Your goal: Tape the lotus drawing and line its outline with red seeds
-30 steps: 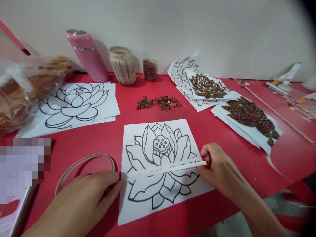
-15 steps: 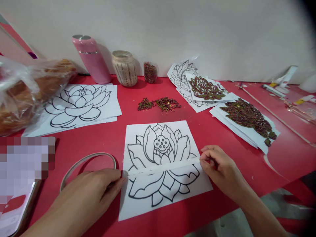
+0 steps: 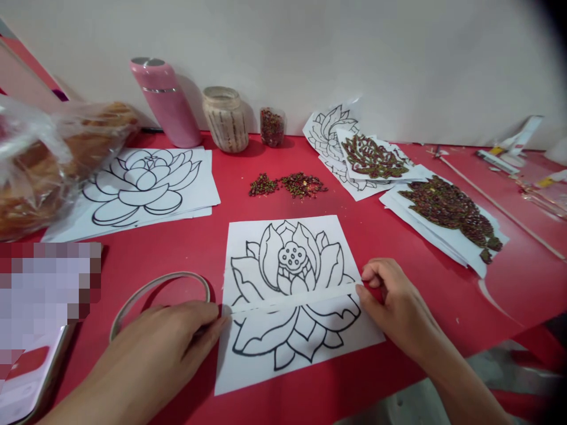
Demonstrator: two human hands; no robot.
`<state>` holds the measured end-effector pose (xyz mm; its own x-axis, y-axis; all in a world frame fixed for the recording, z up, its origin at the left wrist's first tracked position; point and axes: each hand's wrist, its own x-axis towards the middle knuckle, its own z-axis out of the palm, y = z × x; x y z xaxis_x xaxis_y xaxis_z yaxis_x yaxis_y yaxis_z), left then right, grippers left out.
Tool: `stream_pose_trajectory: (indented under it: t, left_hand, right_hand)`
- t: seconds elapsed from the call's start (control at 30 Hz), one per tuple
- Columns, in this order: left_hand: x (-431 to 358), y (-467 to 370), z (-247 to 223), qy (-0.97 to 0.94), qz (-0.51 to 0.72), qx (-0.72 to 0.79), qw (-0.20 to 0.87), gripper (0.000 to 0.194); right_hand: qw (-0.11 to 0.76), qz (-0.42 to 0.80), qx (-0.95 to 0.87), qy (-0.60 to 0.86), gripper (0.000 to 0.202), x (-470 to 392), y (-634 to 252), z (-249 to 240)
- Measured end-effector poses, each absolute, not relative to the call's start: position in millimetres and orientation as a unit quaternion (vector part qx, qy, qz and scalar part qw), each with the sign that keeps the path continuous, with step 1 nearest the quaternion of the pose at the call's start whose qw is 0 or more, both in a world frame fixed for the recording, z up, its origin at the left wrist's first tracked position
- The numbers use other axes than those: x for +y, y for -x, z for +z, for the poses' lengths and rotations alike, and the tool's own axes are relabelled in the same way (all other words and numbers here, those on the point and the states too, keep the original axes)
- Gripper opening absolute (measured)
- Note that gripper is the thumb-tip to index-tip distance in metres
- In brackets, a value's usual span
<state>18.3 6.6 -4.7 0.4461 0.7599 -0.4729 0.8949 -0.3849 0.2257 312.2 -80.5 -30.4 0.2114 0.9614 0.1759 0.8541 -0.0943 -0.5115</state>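
The left hand (image 3: 177, 336) pinches a white tape strip's (image 3: 292, 299) left end; the right hand (image 3: 396, 308) curls at its right end, grip unclear; tape crosses the near lotus drawing (image 3: 270, 333), with no seeds (image 3: 305, 185) on it yet; two far-right seeded pictures (image 3: 449, 209) look filled.

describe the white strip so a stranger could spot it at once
On the red table, find the lotus drawing between the left hand and right hand. Across its middle, from one hand to the other, runs the white strip. It is straight, unlike the curved pale ring by the left hand.
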Motion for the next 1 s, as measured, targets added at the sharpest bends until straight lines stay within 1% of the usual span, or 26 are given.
stream_pose_trajectory:
  t: [0.2,0.3,0.43,0.87,1.0]
  left_hand:
    - [4.8,-20.0,0.1,-0.83,-0.139,0.496,0.215,0.034]
    - [2.7,-22.5,5.0,-0.835,-0.144,0.486,0.213,0.033]
    - [1.0,-24.5,9.4,-0.836,-0.129,0.489,0.213,0.033]
    - [1.9,-25.7,11.1,-0.84,-0.127,0.483,0.212,0.034]
    - [1.4,-26.4,11.5,-0.836,-0.128,0.488,0.215,0.033]
  right_hand:
    - [0.264,0.109,-0.623,0.729,0.007,-85.8,-314.0,-28.6]
    - [0.25,0.132,-0.608,0.742,0.014,-88.2,-314.8,-30.8]
    - [0.233,0.091,-0.619,0.744,0.024,-87.6,-312.8,-34.9]
    - [0.217,0.092,-0.624,0.745,0.027,-88.5,-313.4,-37.8]
    - [0.239,0.1,-0.607,0.751,0.03,-88.9,-316.4,-38.4]
